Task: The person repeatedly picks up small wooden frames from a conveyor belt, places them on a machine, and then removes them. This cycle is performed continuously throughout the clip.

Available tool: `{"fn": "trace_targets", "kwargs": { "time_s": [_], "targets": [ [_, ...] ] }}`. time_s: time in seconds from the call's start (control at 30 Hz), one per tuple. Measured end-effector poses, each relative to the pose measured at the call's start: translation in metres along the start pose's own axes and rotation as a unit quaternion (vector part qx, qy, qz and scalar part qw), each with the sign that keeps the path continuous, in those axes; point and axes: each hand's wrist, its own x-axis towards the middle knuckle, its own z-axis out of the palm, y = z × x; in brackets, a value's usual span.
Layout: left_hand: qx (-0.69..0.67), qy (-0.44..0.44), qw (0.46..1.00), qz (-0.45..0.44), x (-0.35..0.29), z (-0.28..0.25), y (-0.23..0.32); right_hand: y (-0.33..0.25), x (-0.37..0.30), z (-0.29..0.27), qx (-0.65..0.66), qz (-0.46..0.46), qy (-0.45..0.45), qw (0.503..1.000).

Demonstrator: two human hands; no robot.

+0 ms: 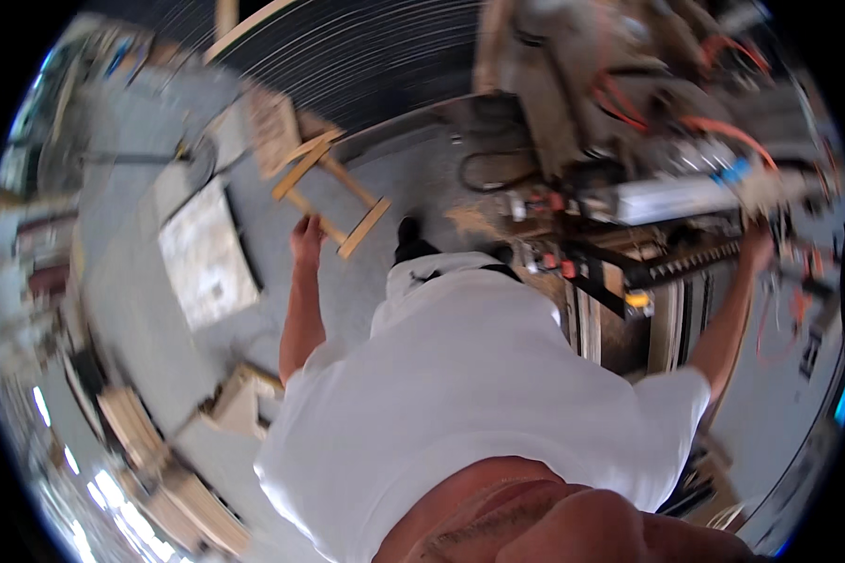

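Note:
My left hand (307, 239) is closed at the near side of a light wooden frame (364, 228), its fingers on the nearer crossbar. The frame has two thicker end pieces joined by two thin bars and is held over the grey floor. My right arm reaches out to the right, and my right hand (759, 249) is at the far end of the cluttered workbench (662, 267), just below a tan block-like piece (760, 190). Blur hides its fingers, so I cannot make out whether it grips anything.
A long silvery cylinder-like object (676, 199) lies on the bench beside orange hoses (732, 131). A dark ridged panel (366, 61) spans the far side. A pale board (208, 253) lies on the floor at left, with wooden pieces (131, 427) stacked farther left.

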Motion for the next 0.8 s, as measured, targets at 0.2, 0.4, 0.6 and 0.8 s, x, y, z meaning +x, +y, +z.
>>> {"fn": "trace_targets", "kwargs": {
  "time_s": [0.2,0.4,0.6,0.8],
  "targets": [
    [-0.02,0.036,0.999,0.017,0.096,-0.085,0.059,-0.165,-0.189,-0.128,0.3,0.005,0.228,0.926],
    [0.001,-0.087,0.996,0.033,0.259,-0.098,0.091,-0.335,-0.372,-0.105,0.433,-0.062,-0.038,0.898],
    [0.026,-0.127,0.989,0.073,0.376,-0.038,0.069,-0.353,-0.445,-0.009,0.338,-0.007,-0.358,0.871],
    [0.371,-0.037,0.91,0.18,0.376,0.014,0.075,-0.26,-0.541,0.076,0.349,0.105,-0.45,0.815]
  ]
}}
